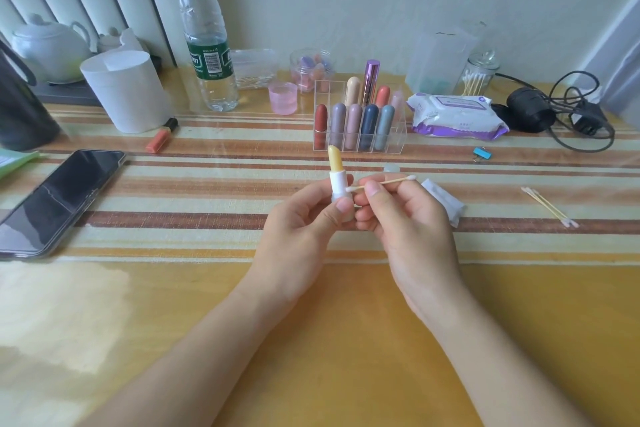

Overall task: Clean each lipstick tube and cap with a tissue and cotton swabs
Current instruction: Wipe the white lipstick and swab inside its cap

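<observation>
Our left hand [304, 218] grips the open lipstick [337, 180] upright by its base, fingers curled round it. Our right hand [408, 215] pinches a cotton swab [381, 183], whose tip touches the lipstick's white collar. A folded tissue [445, 201] lies just right of the right hand.

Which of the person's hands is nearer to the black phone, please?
Left. The left hand sits right of the phone, holding the lipstick; the right hand lies farther right, beyond it.

Striped table [329, 357]: phone [59, 198] at nine o'clock, lipstick rack [396, 145] at twelve, wipes [457, 116] at one, cotton swabs [549, 206] at three.
</observation>
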